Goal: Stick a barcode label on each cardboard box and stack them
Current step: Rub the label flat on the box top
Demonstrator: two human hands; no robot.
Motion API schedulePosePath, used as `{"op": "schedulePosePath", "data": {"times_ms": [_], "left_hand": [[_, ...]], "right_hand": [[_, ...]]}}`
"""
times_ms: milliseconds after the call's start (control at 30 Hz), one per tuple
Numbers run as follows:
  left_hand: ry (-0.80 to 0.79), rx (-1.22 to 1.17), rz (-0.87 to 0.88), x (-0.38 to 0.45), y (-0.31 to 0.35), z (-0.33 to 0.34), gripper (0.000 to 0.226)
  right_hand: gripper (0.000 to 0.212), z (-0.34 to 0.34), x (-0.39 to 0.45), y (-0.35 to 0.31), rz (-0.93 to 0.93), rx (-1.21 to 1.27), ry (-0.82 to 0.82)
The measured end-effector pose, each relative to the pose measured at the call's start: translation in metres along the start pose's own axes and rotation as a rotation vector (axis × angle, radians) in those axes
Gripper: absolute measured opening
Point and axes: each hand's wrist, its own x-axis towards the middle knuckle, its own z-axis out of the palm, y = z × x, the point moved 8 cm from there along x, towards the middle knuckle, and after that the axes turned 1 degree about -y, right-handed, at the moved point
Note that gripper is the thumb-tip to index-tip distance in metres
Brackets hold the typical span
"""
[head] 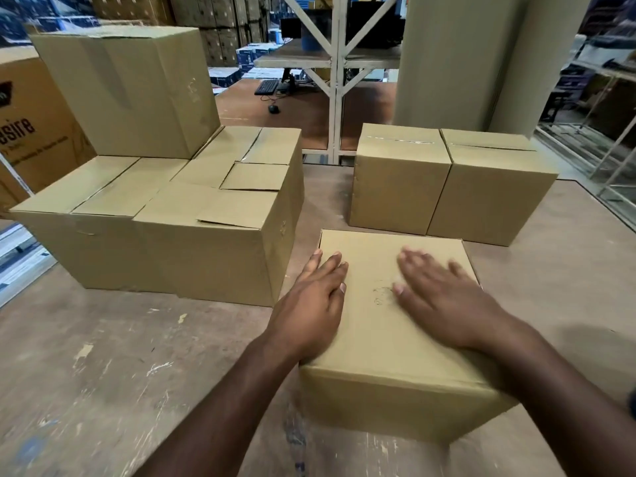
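On the far left stands a printed carton [31, 132] with dark lettering, partly cut off by the frame. Next to it, on a scuffed wooden surface [103, 356], sits a block of plain cardboard boxes [192, 235] packed side by side, with 1 more box [127, 91] stacked on top at the back left. In the near centre lies a single cardboard box [395, 339]. Both hands rest flat on its top with fingers straight and gripping nothing: the left hand [309, 304] along the left edge, the right hand [444, 301], blurred, toward the right side, the 2 hands apart. Behind this box, further right, 2 closed boxes [447, 187] stand touching each other. A wide roll of cardboard sheet [481, 56] rises behind them.
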Motion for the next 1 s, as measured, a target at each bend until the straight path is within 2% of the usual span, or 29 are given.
{"op": "schedulePosePath", "data": {"times_ms": [67, 133, 233, 300, 367, 433, 500, 733, 1000], "left_hand": [[-0.009, -0.008, -0.003, -0.002, 0.001, -0.001, 0.046], [-0.013, -0.012, -0.008, -0.002, -0.001, -0.001, 0.046], [-0.010, -0.009, -0.016, -0.002, -0.001, -0.001, 0.047], [-0.008, -0.005, -0.015, -0.002, 0.000, -0.001, 0.047], [-0.008, -0.007, -0.017, -0.002, 0.000, -0.001, 0.046], [-0.005, -0.009, -0.015, -0.002, 0.000, 0.000, 0.047], [-0.004, -0.013, -0.018, -0.002, -0.001, -0.001, 0.047], [-0.006, -0.011, -0.025, -0.002, -0.001, -0.002, 0.046], [-0.005, -0.017, -0.018, -0.002, -0.003, 0.001, 0.047]], "right_hand": [[0.082, -0.008, 0.011, 0.035, 0.193, -0.011, 0.040], [0.084, -0.007, 0.012, 0.038, 0.228, -0.043, 0.064], [0.083, 0.000, 0.002, -0.003, 0.020, -0.016, 0.041], [0.068, -0.002, -0.011, -0.029, -0.170, 0.067, 0.052], [0.053, -0.018, -0.020, -0.029, -0.218, 0.144, 0.205], [0.044, -0.036, -0.025, -0.014, -0.120, 0.140, 0.407], [0.027, -0.042, -0.022, -0.004, -0.060, 0.098, 0.485], [0.014, -0.029, 0.005, -0.002, -0.084, 0.038, 0.446], [0.019, -0.027, 0.001, -0.009, -0.100, 0.043, 0.438]]}}
